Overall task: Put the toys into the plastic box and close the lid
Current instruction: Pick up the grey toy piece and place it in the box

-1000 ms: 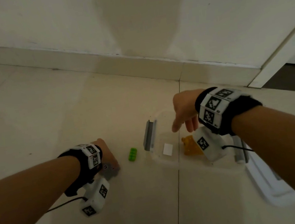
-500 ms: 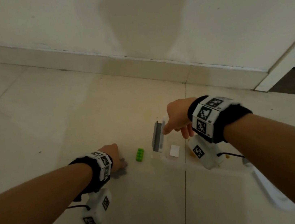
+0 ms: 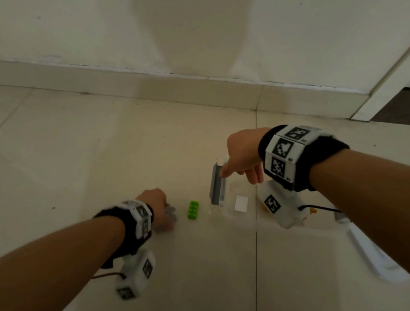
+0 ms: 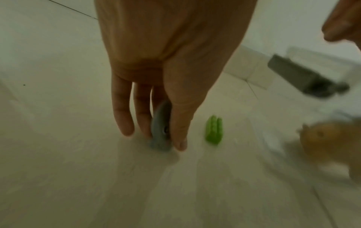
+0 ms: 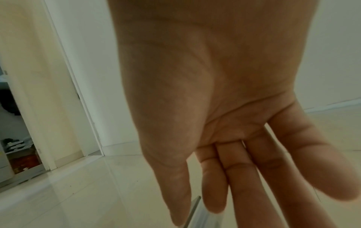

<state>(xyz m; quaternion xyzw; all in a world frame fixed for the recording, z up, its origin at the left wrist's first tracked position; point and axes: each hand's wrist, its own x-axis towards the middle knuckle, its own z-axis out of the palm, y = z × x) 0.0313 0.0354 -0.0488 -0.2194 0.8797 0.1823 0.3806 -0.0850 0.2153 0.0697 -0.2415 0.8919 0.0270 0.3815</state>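
My left hand (image 3: 163, 212) is low on the floor and pinches a small grey toy (image 4: 161, 128) between thumb (image 4: 178, 123) and fingers. A green studded brick (image 3: 193, 209) lies on the tile just right of it, also in the left wrist view (image 4: 213, 132). The clear plastic box (image 3: 230, 215) stands open with a grey latch (image 3: 217, 186) raised at its left end. An orange toy (image 4: 328, 138) shows blurred inside it. My right hand (image 3: 239, 166) hovers over the box's left end, empty, with fingers (image 5: 240, 177) straight. Whether it touches the latch is unclear.
The box's white lid (image 3: 370, 256) lies on the floor to the right, partly under my right forearm. A white wall with a skirting board (image 3: 189, 89) runs behind. A doorway (image 3: 407, 103) opens at the far right. Pale floor tiles (image 3: 67, 161) stretch left.
My right hand has moved left across the box, from over the orange toy to the grey latch. My left hand has stayed down at the grey toy.
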